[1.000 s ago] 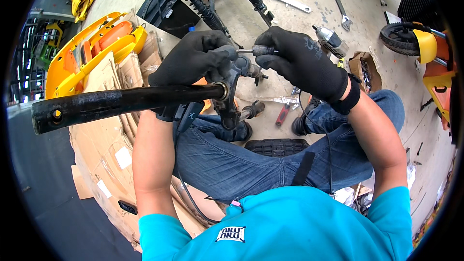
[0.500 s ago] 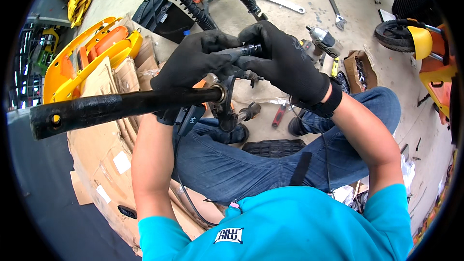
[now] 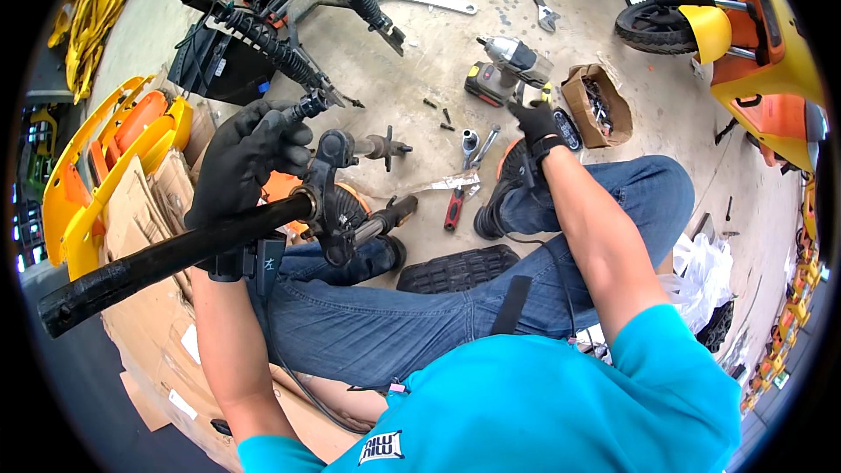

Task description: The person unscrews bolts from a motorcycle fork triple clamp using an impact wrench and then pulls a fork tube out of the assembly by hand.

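Note:
My left hand [image 3: 247, 158], in a black glove, is closed around a dark rod-like part [image 3: 307, 106] with a ringed, socket-like end. Beneath that hand a long black metal tube [image 3: 175, 254] slants across, joined to a dark clamp-like bracket [image 3: 331, 201] with short shafts, above my legs. My right hand [image 3: 533, 121], also gloved, is stretched out low over the floor, fingers partly spread, just beside a cordless impact wrench [image 3: 504, 70]. A yellow handle [image 3: 547, 92] shows next to its fingertips. Nothing is visible in that hand.
A cardboard box [image 3: 598, 109] of small hardware stands to the right. Ratchet [image 3: 470, 147], red-handled tool [image 3: 454, 208] and several bolts [image 3: 446, 116] lie on the floor. Farther off are an adjustable wrench [image 3: 536, 0] and a frame with spring shocks [image 3: 263, 35]. Yellow panels [image 3: 83, 180] rest at left.
My right hand has left the rod-like part and moved right and down toward the impact wrench. My left hand keeps the part, and the view has shifted to the right.

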`<state>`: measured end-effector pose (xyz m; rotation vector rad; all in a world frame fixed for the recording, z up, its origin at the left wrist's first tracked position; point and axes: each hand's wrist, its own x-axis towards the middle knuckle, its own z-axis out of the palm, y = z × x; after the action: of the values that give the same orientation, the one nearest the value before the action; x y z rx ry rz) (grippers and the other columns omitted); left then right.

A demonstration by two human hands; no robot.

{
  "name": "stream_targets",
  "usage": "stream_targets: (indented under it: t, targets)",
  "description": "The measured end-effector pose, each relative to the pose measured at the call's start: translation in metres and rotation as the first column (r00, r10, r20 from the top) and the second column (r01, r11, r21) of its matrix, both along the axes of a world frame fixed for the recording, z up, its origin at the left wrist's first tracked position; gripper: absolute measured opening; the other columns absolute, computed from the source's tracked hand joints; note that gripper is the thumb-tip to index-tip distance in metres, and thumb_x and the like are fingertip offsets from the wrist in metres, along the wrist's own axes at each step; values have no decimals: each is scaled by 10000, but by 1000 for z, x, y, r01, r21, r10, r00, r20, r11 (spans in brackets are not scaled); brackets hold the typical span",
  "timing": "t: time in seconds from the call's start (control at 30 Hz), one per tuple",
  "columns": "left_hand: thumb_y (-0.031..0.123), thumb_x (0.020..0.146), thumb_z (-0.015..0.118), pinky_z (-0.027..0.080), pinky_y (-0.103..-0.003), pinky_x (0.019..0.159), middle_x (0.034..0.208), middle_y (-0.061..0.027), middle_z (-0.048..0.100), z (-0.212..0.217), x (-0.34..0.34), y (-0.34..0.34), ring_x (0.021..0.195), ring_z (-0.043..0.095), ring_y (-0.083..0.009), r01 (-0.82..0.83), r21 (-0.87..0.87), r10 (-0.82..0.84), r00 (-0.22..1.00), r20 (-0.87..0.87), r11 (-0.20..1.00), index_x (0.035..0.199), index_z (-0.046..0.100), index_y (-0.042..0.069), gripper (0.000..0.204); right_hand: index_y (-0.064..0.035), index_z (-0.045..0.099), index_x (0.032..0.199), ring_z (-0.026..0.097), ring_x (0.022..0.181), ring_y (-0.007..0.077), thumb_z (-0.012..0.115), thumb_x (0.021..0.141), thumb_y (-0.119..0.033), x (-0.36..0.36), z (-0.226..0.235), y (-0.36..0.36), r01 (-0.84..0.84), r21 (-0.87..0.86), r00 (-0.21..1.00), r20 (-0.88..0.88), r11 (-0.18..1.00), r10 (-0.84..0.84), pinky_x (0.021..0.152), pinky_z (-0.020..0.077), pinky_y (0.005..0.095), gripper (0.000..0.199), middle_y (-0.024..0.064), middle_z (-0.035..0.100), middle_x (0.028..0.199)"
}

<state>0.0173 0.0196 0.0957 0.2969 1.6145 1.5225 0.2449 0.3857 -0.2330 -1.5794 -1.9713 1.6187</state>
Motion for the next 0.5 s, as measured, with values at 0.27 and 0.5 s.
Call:
stream_targets:
  t: [0.27, 0.5]
  targets:
    - [186, 992, 587, 529, -208, 712, 968, -54, 675, 1, 0, -3, 772, 639, -77, -42, -54, 36, 994, -107, 998, 1261, 564, -22, 341, -20, 549, 1327, 526, 1237, 285, 766, 828, -395, -47, -32, 28, -200, 138, 943, -241, 970, 228, 1076, 376, 371, 661, 129, 604, 1303]
    - [156, 968, 601, 526, -220, 742, 983, -52, 663, 2, -5, -13, 804, 623, -77, -47, -89, 39, 995, -94, 995, 1301, 566, -24, 380, -60, 655, 1224, 591, 1119, 181, 808, 806, -323, -66, -9, 46, -69, 129, 927, -359, 989, 111, 965, 462, 330, 517, 83, 655, 1209]
